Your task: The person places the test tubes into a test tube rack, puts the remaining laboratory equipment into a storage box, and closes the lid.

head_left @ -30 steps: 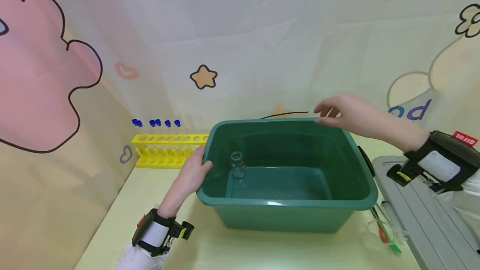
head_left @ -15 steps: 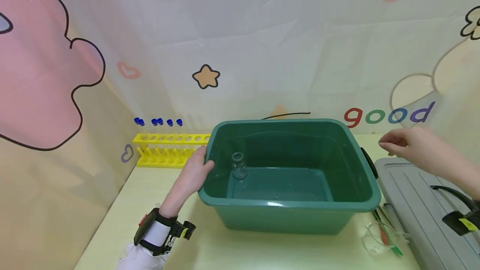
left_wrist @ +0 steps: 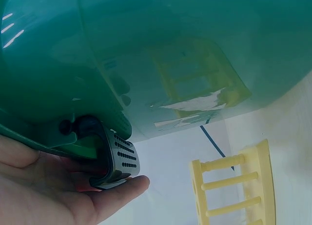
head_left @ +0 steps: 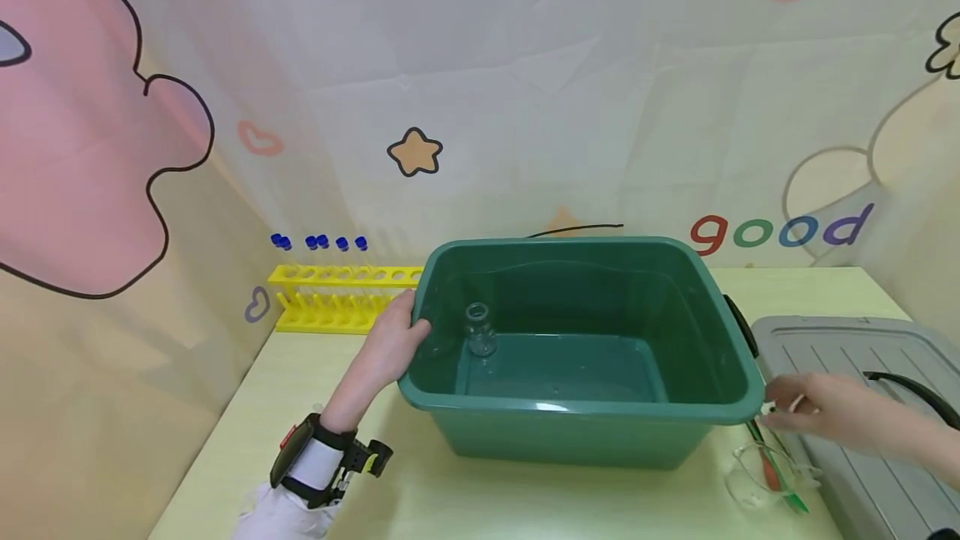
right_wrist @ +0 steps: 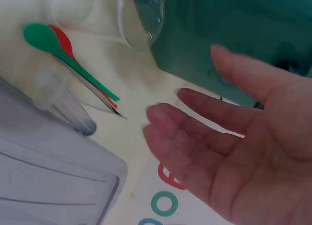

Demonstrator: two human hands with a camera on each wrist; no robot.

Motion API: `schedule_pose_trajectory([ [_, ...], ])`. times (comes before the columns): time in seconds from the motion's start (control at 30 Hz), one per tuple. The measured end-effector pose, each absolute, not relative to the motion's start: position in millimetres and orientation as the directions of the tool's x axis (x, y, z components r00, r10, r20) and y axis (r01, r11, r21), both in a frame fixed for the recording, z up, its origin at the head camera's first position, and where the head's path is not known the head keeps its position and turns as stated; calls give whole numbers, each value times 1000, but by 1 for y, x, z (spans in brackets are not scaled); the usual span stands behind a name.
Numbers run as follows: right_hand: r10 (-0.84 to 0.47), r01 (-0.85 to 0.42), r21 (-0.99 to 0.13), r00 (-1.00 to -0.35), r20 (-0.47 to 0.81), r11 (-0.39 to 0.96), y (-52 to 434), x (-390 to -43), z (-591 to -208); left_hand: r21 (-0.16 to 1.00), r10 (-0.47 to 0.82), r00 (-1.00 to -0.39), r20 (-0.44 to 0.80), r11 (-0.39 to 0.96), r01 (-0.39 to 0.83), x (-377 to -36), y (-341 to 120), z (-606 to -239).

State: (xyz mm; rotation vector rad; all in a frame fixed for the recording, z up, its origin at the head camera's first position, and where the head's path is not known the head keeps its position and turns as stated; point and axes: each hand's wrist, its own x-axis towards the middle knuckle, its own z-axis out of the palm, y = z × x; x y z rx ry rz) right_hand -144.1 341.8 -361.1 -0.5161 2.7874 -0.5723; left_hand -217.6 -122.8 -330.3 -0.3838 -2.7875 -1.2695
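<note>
R hand (head_left: pixel 821 419) dropped from tub's (head_left: pixel 577 415) far rim to spoons (head_left: pixel 772 473) at near-right corner.

The deep green plastic tub (head_left: pixel 577 432) has smooth, glossy walls that throw pale highlights and mirror the yellow plastic test-tube rack (head_left: pixel 337 300) at its nine o'clock side. A dark perforated plastic handle (left_wrist: pixel 119 156) on it looks matt. Inside stands a small clear glass flask (head_left: pixel 478 330). At its four o'clock lie a clear glass beaker (head_left: pixel 753 473), glossy green and red plastic spoons (right_wrist: pixel 58 47) and a grey ribbed plastic lid (head_left: pixel 847 407), satin-smooth. The pale yellow tabletop (head_left: pixel 300 407) is matt; the printed backdrop (head_left: pixel 525 90) looks like creased cloth.
</note>
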Motion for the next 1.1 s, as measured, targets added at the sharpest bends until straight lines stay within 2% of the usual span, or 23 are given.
schedule_pose_trajectory([
  [0.3,-441,-254,-510,-850,-288,822,332,-128,-386,725,199,-966,162,641,254,-218,-123,-331],
  [0.6,-539,-376,-523,-818,-200,765,329,-126,-396,730,202,-964,171,631,262,-217,-124,-331],
  [0.77,-537,-420,-485,-834,-127,767,327,-124,-396,723,207,-963,176,637,269,-218,-123,-330],
  [0.93,-408,-305,-440,-899,-160,845,328,-122,-381,712,224,-957,184,641,287,-219,-122,-330],
  [1.1,-318,-273,-276,-938,-135,922,338,-129,-357,717,210,-962,175,643,271,-218,-123,-329],
])
